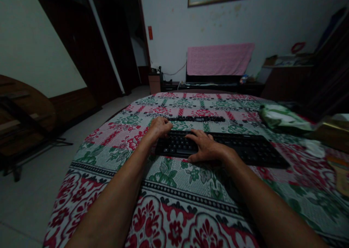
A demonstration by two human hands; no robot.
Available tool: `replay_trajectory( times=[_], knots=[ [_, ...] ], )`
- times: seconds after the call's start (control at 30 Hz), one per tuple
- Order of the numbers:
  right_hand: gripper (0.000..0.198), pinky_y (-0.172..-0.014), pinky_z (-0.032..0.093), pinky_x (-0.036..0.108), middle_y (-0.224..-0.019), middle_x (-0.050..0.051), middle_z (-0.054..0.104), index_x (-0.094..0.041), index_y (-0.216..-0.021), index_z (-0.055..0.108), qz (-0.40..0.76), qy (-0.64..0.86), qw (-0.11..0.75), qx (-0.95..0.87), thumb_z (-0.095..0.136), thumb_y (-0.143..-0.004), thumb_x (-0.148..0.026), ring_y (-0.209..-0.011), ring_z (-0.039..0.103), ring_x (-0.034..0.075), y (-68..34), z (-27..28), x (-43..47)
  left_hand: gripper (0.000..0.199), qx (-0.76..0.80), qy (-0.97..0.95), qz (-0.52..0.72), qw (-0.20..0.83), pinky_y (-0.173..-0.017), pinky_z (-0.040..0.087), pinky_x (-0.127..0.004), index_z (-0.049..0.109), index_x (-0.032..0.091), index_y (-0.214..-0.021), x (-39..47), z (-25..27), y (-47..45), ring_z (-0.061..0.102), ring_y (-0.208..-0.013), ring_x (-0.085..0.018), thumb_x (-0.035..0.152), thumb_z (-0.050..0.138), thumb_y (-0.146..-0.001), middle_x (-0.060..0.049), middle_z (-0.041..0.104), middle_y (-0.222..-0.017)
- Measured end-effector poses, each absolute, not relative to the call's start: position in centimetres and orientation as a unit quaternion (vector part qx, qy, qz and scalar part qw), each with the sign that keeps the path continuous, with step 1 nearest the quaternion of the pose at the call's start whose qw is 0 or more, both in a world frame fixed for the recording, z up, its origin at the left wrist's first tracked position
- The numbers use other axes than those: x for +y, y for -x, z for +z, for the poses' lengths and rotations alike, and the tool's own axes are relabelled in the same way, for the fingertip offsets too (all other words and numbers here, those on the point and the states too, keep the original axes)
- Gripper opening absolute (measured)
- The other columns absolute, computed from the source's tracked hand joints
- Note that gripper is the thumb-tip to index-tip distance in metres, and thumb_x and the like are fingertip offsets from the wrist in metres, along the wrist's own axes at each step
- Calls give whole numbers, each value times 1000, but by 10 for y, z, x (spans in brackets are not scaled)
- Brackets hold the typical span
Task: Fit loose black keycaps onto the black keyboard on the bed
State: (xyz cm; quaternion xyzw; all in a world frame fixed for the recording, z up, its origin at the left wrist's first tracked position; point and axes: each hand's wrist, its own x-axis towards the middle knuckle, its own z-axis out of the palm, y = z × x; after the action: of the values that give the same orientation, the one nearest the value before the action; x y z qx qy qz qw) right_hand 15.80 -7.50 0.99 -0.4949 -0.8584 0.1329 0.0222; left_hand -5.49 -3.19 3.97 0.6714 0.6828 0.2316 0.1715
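A black computer keyboard (245, 148) lies flat on the patterned tablecloth, angled slightly. My right hand (205, 146) spans its left half, thumb at the near edge and fingertips by the far edge, holding it. Over the keyboard's far left corner is my left hand (160, 127), its fingers curled together in a pinch; whatever may be between them is hidden. Just behind the keyboard runs a row of small loose black pieces that look like keycaps (200, 119), its left end beside my left hand. Some keys at the left of the keyboard are covered by my hands.
A flowered tablecloth (174, 188) covers the round table. To the right are a green and white plastic bag (283, 119), a crumpled white tissue (313, 148) and a wooden-handled brush (340, 171). A folded round tabletop (24, 113) leans at the left.
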Motion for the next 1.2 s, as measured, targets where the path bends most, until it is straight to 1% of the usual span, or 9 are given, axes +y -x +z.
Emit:
replay_trajectory(
  times=[0.13, 0.27, 0.47, 0.57, 0.73, 0.93, 1.1, 1.2],
  knots=[
    [99, -104, 13, 59, -149, 11, 15, -27, -137, 33, 135, 492, 31, -860, 67, -51, -64, -135, 9, 37, -158, 11, -76, 20, 674, -681, 234, 163, -53, 45, -21, 66, 16, -66, -31, 34, 53, 62, -58, -17, 28, 50, -67, -4, 61, -51],
    [98, -105, 13, 59, -149, 10, 15, -27, -136, 34, 137, 496, 30, -857, 67, -51, -63, -135, 9, 37, -158, 10, -76, 19, 676, -675, 247, 160, -55, 46, -21, 66, 16, -69, -30, 31, 53, 63, -60, -17, 27, 51, -67, -4, 62, -55],
    [98, -104, 13, 60, -149, 10, 16, -28, -136, 35, 128, 495, 40, -858, 66, -50, -65, -135, 10, 36, -158, 8, -76, 22, 689, -638, 256, 230, -46, 45, -21, 65, 15, -78, -24, 30, 57, 61, -48, -16, 25, 49, -67, -4, 63, -55],
    [98, -104, 15, 60, -148, 10, 16, -28, -136, 34, 128, 493, 35, -860, 65, -52, -65, -135, 10, 36, -158, 10, -77, 20, 683, -650, 262, 205, -47, 44, -21, 65, 14, -74, -25, 31, 56, 61, -49, -16, 24, 49, -67, -5, 63, -55],
    [98, -104, 13, 60, -149, 10, 14, -28, -137, 33, 136, 495, 24, -858, 66, -52, -65, -136, 8, 36, -158, 13, -78, 19, 691, -658, 247, 170, -49, 44, -21, 66, 15, -71, -32, 37, 50, 62, -52, -17, 23, 50, -66, -5, 63, -55],
    [99, -105, 13, 59, -150, 11, 13, -27, -138, 32, 145, 499, 14, -854, 66, -53, -65, -136, 8, 36, -156, 16, -79, 19, 657, -701, 247, 124, -50, 43, -21, 65, 14, -65, -39, 48, 44, 61, -54, -17, 23, 49, -65, -4, 58, -48],
    [98, -104, 13, 60, -150, 12, 14, -27, -137, 33, 138, 496, 23, -857, 67, -53, -64, -136, 9, 35, -157, 14, -79, 18, 657, -671, 283, 191, -47, 44, -21, 63, 13, -68, -42, 58, 40, 59, -48, -15, 22, 47, -65, -2, 60, -52],
    [99, -104, 12, 60, -150, 12, 14, -26, -137, 34, 147, 495, 31, -856, 67, -52, -65, -136, 9, 37, -157, 12, -80, 14, 651, -634, 309, 281, -44, 45, -21, 60, 13, -70, -45, 60, 40, 59, -46, -15, 21, 49, -64, -2, 61, -55]
  ],
)
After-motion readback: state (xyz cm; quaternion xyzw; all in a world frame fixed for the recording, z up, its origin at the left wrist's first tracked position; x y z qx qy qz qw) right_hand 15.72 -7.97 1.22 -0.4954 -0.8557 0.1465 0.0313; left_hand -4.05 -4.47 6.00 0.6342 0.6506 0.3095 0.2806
